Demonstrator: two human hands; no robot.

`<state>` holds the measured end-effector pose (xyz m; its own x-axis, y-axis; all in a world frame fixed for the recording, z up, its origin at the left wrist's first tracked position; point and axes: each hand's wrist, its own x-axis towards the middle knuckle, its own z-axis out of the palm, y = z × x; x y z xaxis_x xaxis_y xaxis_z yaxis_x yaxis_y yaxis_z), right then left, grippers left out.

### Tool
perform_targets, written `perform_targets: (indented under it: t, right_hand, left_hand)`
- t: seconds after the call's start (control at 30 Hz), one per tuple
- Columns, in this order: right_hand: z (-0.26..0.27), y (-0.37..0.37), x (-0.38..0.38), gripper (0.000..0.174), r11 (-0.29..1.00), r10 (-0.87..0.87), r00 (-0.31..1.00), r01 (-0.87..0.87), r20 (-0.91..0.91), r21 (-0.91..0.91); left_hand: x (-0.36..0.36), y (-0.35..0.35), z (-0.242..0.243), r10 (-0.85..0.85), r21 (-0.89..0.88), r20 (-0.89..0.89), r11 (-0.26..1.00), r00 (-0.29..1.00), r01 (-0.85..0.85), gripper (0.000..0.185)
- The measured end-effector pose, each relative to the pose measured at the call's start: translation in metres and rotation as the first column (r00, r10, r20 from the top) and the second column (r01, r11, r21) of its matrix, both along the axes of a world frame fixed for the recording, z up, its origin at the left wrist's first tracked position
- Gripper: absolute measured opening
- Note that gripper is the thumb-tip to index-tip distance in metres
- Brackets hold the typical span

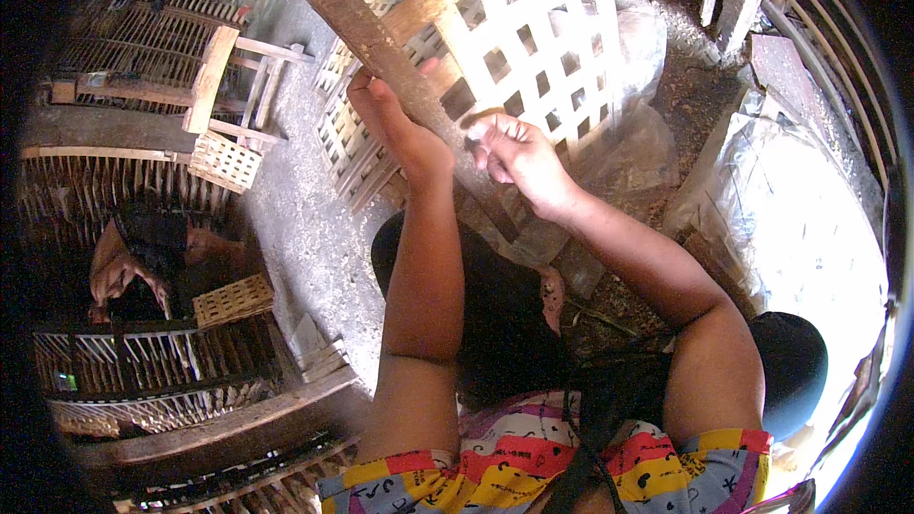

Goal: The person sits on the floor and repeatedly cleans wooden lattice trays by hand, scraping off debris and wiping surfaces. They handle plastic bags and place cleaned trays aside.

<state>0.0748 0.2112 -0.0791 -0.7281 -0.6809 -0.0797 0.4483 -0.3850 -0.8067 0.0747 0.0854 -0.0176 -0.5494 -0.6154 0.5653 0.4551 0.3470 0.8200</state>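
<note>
A woven lattice panel [532,36] of flat pale strips, bamboo by its look, stands tilted before me in a wooden frame [364,25]. Strong light washes out much of the weave. My left hand [400,125] grips the frame's long bar from the near side, with fingertips showing through a gap behind it. Over the panel's lower edge, my right hand [521,160] has its fingers curled in. A short brown piece [485,116] shows at those fingertips; whether they pinch it is unclear. A second lattice piece [343,135] is partly hidden behind the frame.
Slatted pens [114,178] line the left side, with a small woven tray [225,160] and another woven tray [232,300] at their edge. A brown and dark shape [118,264] there is too shadowed to name. Pale plastic sheeting [778,200] bulges at the right.
</note>
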Motion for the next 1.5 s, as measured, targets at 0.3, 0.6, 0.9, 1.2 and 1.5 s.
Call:
perform_targets:
  t: [0.3, 0.6, 0.9, 1.2, 1.5]
  right_hand:
    - [-0.023, -0.004, 0.004, 0.016, 0.961, -0.082, 0.917, 0.176, -0.39, 0.213]
    - [0.006, -0.002, 0.009, 0.013, 0.994, -0.019, 0.988, 0.002, 0.153, 0.107]
    - [-0.005, -0.002, 0.004, 0.029, 0.901, 0.151, 0.944, -0.011, -0.292, 0.433]
    - [-0.004, 0.001, -0.003, 0.019, 0.979, 0.072, 0.988, -0.044, -0.135, 0.201]
    - [0.0, 0.0, 0.004, 0.013, 0.996, 0.03, 0.996, -0.038, 0.087, 0.086]
  left_hand:
    - [-0.001, 0.003, 0.0, 0.006, 0.016, 0.0, 1.0, 1.0, -0.006, 0.065]
    - [0.003, 0.013, 0.008, -0.037, 0.003, -0.012, 0.999, 0.999, 0.037, 0.063]
    - [0.007, 0.015, 0.008, -0.049, 0.067, 0.017, 0.997, 0.999, 0.048, 0.061]
    - [0.008, 0.015, 0.009, -0.047, 0.041, 0.01, 0.998, 0.999, 0.046, 0.063]
    - [0.011, 0.015, 0.008, -0.057, 0.063, 0.02, 0.996, 0.998, 0.056, 0.065]
